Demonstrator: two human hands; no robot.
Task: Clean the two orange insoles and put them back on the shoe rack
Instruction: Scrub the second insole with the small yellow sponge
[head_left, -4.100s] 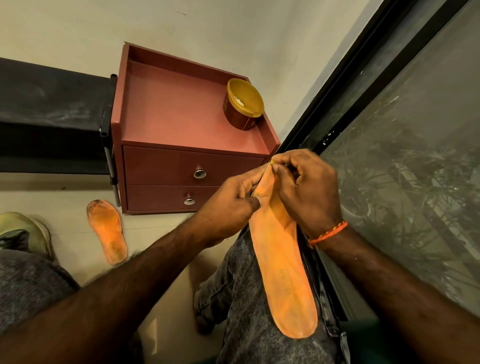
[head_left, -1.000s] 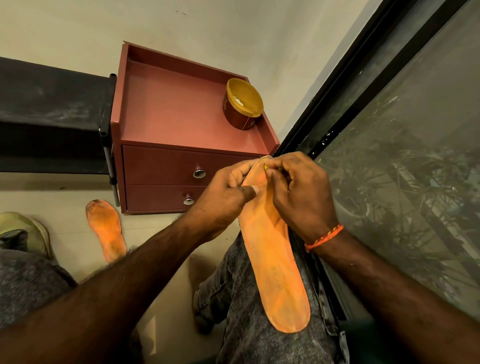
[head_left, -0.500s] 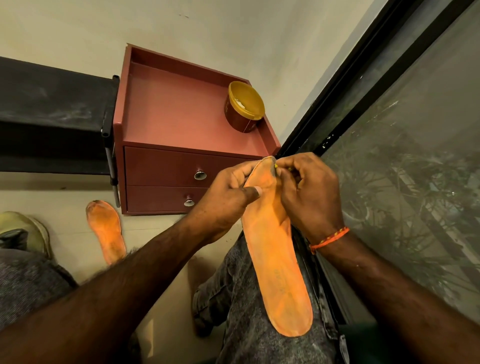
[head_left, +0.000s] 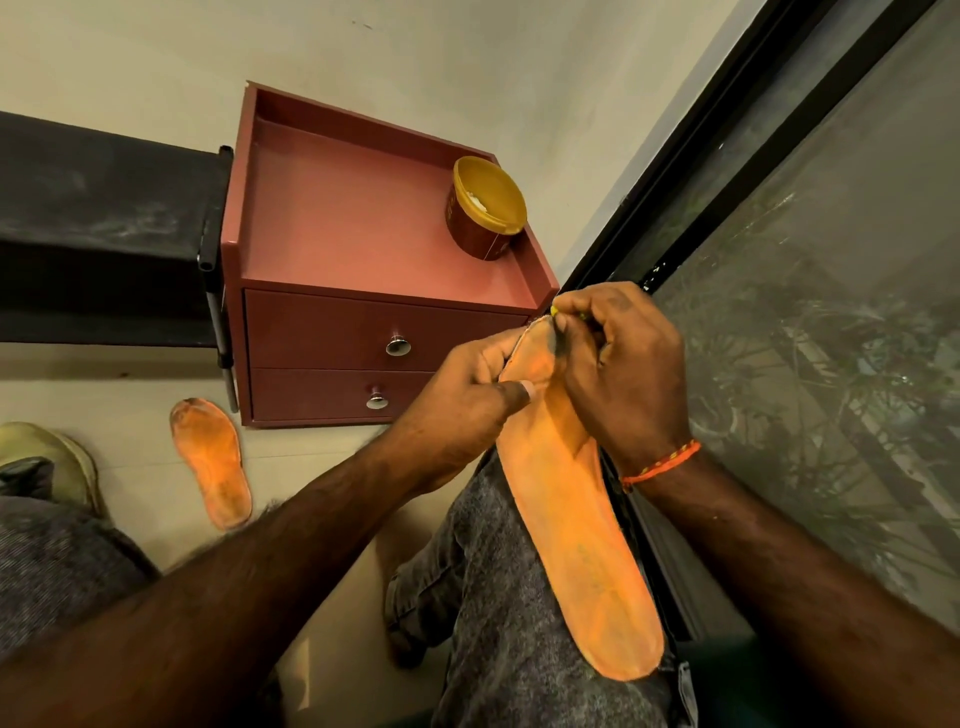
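On the floor (head_left: 322, 519) by a red cabinet (head_left: 363, 234), 1 insole (head_left: 213, 462) lies; the left hand (head_left: 457, 410) clamps another insole (head_left: 576, 525), the right hand (head_left: 623, 369) pinches a small tool (head_left: 555, 310) at its tip.

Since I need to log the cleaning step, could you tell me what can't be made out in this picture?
- Tool in the right hand: only a yellow tip shows; fingers hide the rest.
- Insole far end: covered by both hands; left hand grips it.
- Tub contents: too small to identify.
- Shoe: cut off by left edge.
- Floor insole: cleanliness unclear.
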